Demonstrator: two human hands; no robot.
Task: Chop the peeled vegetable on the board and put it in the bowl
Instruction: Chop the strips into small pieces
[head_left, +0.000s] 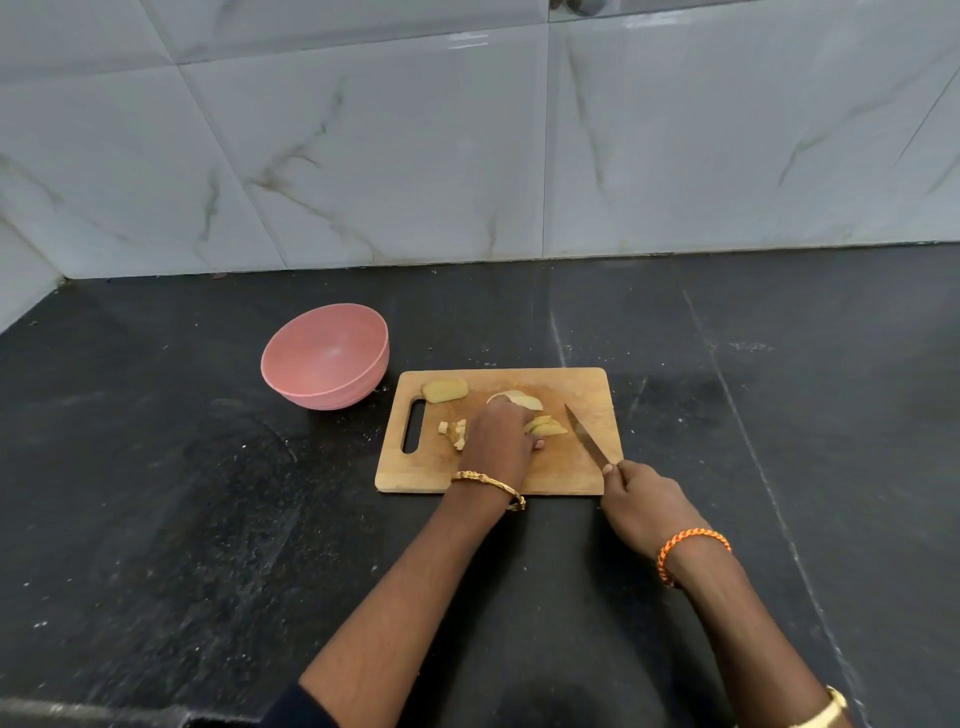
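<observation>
A wooden chopping board (571, 462) lies on the black counter. On it are a peeled pale-yellow chunk (444, 390) at the far left, small diced bits (453, 431) near the handle slot, and several slices (544, 427) in the middle. My left hand (500, 440) rests palm-down over the slices, fingers curled on them. Over the board's near right corner, my right hand (641, 496) grips a knife (586, 436), its blade pointing away and lying just right of the slices. The pink bowl (326, 356) stands empty left of the board.
Black stone counter (208, 519) with pale specks surrounds the board. A grey marble-tiled wall (467, 156) runs along the back, and turns a corner at the far left.
</observation>
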